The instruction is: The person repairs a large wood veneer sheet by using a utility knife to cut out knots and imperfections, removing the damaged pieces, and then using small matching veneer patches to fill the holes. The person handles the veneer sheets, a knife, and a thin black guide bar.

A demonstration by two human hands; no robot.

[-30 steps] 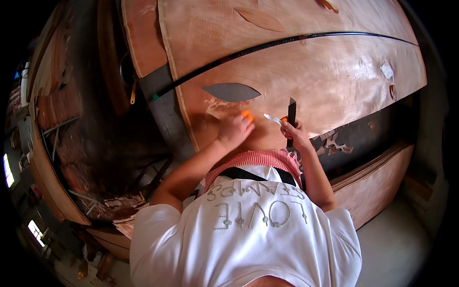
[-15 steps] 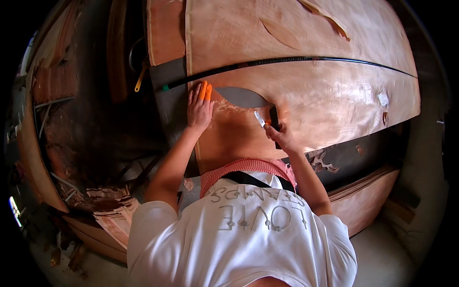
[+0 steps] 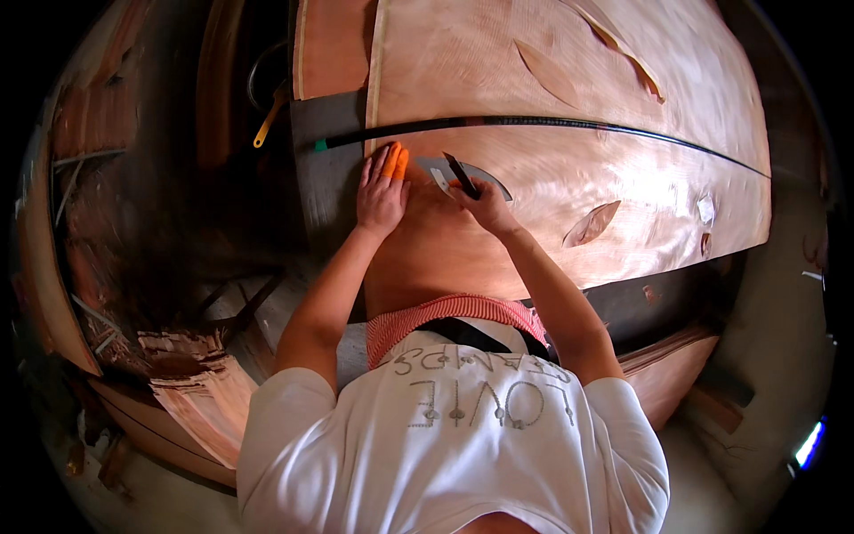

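My left hand [image 3: 382, 203] lies flat on a thin wood veneer sheet [image 3: 427, 254], fingers outstretched, two of them in orange finger covers. To its right, my right hand [image 3: 489, 210] is closed around a knife [image 3: 440, 182] with a pale blade. A black bar-shaped piece [image 3: 461, 174] also sticks out of that grip; I cannot tell whether it belongs to the knife. Both are over a leaf-shaped opening [image 3: 487, 181] in the veneer, where a grey surface shows. A loose leaf-shaped veneer scrap [image 3: 592, 224] rests to the right of my right hand.
A long thin black rod [image 3: 551, 122] with a green end crosses the sheet beyond my hands. Farther off lie another leaf-shaped scrap [image 3: 547, 74] and a curled strip [image 3: 623, 53]. A yellow-handled tool [image 3: 261, 135] is at the left. Stacked veneer [image 3: 209, 400] sits at lower left.
My right hand has moved left and away from me, bringing the knife over the opening. A leaf-shaped scrap now lies to its right. My left hand remains flat on the veneer.
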